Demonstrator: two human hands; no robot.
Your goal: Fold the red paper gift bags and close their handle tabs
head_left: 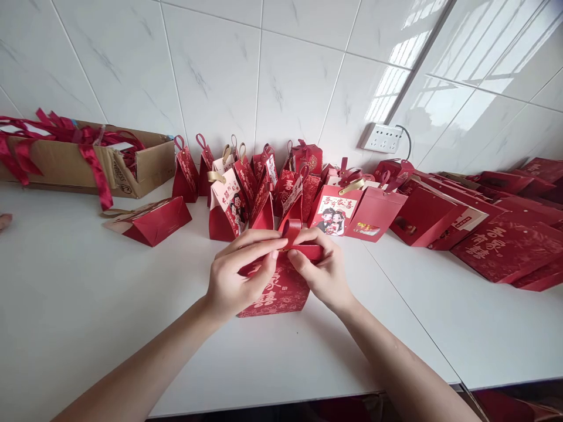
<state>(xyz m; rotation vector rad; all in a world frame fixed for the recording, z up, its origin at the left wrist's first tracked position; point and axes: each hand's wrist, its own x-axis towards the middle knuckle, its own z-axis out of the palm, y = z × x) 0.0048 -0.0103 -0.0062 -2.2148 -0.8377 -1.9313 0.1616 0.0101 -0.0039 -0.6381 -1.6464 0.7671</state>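
Observation:
A red gift box (285,290) with pale lettering stands upright on the white table in front of me. At its top rises a loop of red ribbon (292,230). My left hand (240,272) is closed at the upper left of the box, with thumb and fingertips pinched at the ribbon's base. On the other side, my right hand (323,264) grips the box's top edge, its thumb in front and fingers behind. Both thumbs nearly meet below the loop. Part of the box top is hidden by my fingers.
Behind stand several finished-looking red gift boxes (237,202) with ribbon loops. One box (162,220) lies on its side at left. A cardboard carton (145,170) holds red ribbons. Flat red boxes (505,246) lie at right. A power socket (382,139) is on the wall. Another person's fingertips (5,221) show at far left.

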